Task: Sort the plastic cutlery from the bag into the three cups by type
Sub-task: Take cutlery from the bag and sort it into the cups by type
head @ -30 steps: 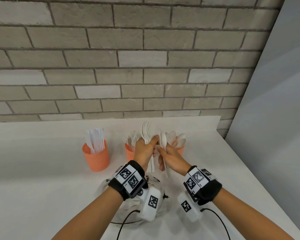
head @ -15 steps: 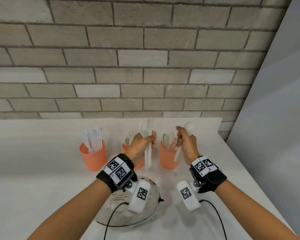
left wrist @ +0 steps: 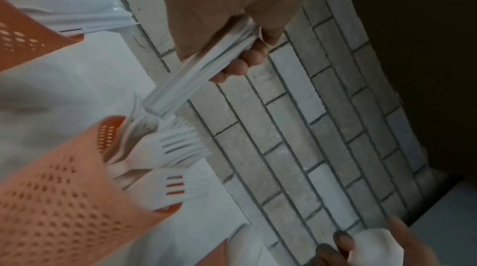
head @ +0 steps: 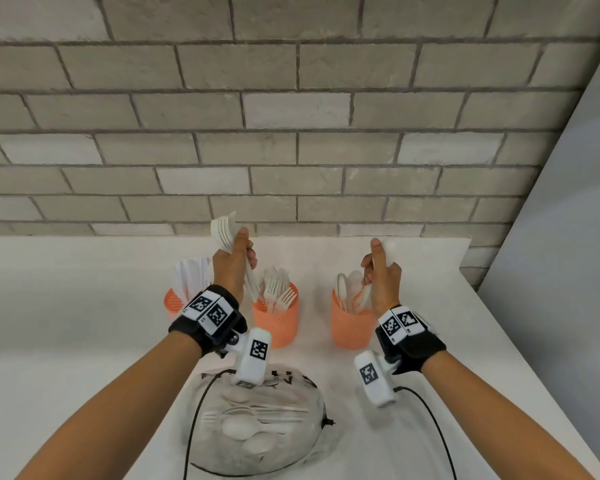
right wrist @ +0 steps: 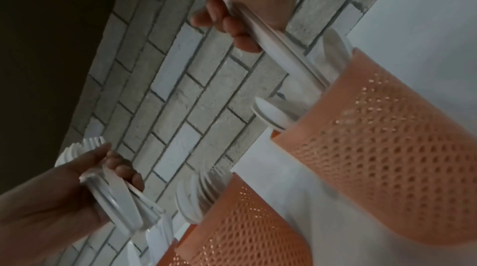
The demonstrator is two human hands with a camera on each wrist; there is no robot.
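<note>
While the white table (head: 84,341) carries everything, the grey bag (head: 257,441) lies nearest the person, cutlery showing inside. Behind it stand three orange cups: the knife cup (head: 174,303) at left, the fork cup (head: 278,323) in the middle, the spoon cup (head: 349,327) at right. The left hand (head: 231,268) clenches a bundle of forks (head: 224,232) above the fork cup. The right hand (head: 383,278) grasps one spoon (head: 388,251), its handle dipping into the spoon cup. Half a second ago both hands were lower and closer together; now they have risen and spread apart.
</note>
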